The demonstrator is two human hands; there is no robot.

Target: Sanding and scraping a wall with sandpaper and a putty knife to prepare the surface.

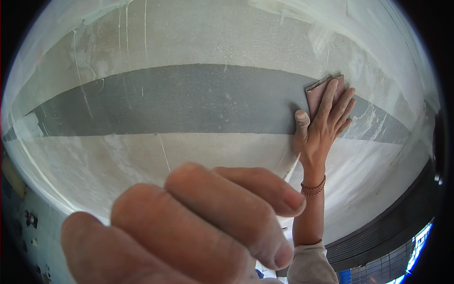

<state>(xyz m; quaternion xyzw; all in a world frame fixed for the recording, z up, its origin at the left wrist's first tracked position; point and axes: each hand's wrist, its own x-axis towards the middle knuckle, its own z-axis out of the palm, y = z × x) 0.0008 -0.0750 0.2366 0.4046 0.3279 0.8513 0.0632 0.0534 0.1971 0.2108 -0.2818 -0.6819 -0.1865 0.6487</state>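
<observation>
In the head view, the right hand (319,128) is in the upper right of the frame, flat, with its thumb and fingers spread wide. Its fingers lie on a folded brown sheet (316,97), which rests against a big pale surface (227,40), over the right part of a dark gray band (189,102). A thin brown bracelet (313,186) goes around the right wrist, and a light sleeve (309,265) shows below it. The left hand (179,227) looks very big at the bottom of the frame, with its fingers bent; its palm is hidden, so I cannot tell if it holds anything.
</observation>
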